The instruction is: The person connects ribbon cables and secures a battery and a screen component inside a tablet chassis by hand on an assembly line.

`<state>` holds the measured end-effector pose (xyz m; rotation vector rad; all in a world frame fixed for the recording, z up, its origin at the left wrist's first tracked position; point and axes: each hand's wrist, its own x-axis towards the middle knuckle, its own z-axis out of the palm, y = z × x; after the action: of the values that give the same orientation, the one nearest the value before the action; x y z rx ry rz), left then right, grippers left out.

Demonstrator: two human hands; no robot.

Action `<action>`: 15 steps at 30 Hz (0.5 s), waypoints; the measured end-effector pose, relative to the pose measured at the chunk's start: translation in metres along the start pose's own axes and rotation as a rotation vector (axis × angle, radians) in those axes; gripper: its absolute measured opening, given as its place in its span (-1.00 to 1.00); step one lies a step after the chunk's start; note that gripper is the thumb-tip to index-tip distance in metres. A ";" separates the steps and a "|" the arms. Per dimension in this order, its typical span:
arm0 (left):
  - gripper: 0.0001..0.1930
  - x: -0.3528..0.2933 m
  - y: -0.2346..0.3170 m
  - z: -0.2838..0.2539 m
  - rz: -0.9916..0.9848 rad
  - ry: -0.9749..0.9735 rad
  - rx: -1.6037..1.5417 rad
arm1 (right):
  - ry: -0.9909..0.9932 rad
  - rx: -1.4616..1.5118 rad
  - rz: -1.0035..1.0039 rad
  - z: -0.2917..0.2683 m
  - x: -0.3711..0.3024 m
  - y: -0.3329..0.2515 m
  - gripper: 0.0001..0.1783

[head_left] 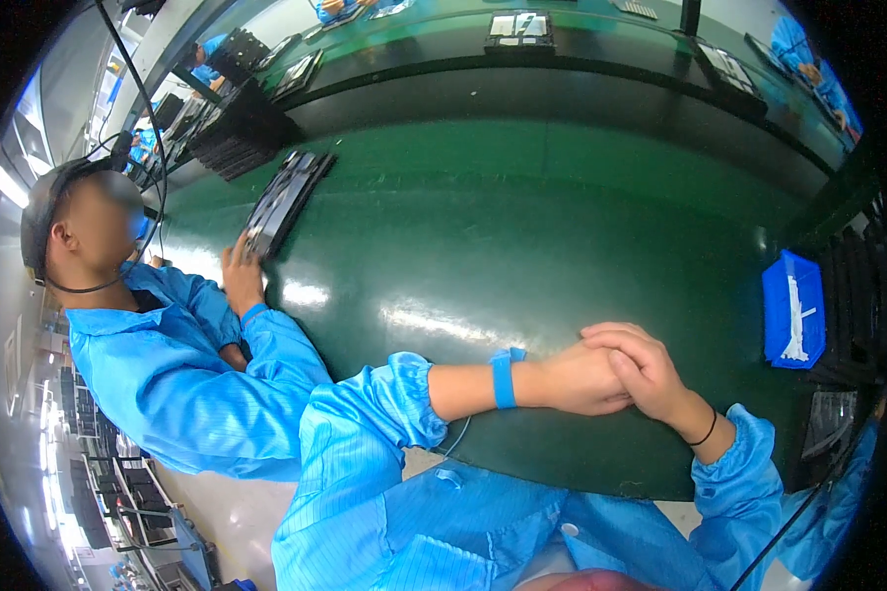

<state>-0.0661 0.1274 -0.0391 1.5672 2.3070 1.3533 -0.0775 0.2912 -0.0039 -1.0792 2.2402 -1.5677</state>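
Observation:
My left hand [586, 380] and my right hand [648, 372] are clasped together over the green tabletop [552, 246], close to its near edge. The right hand lies over the left and is closed around it. Most of the left fingers are hidden beneath the right hand. A blue wrist strap [503, 380] circles my left wrist, and a thin black band [706, 429] is on my right one. Neither hand visibly holds an object.
At the left, a co-worker's hand [242, 279] touches a black tray with flat parts [284, 209]. Stacked black trays [232, 128] stand beyond. A blue bin [777, 313] with white strips sits at the right edge. More trays [519, 32] lie on a raised black ledge behind.

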 end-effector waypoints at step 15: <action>-0.71 0.002 0.002 0.000 0.001 -0.005 0.032 | 0.008 0.009 0.019 0.000 -0.002 0.001 -0.65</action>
<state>-0.0661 0.1292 -0.0369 1.5790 2.3365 1.3180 -0.0764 0.2930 -0.0047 -1.0479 2.2400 -1.5754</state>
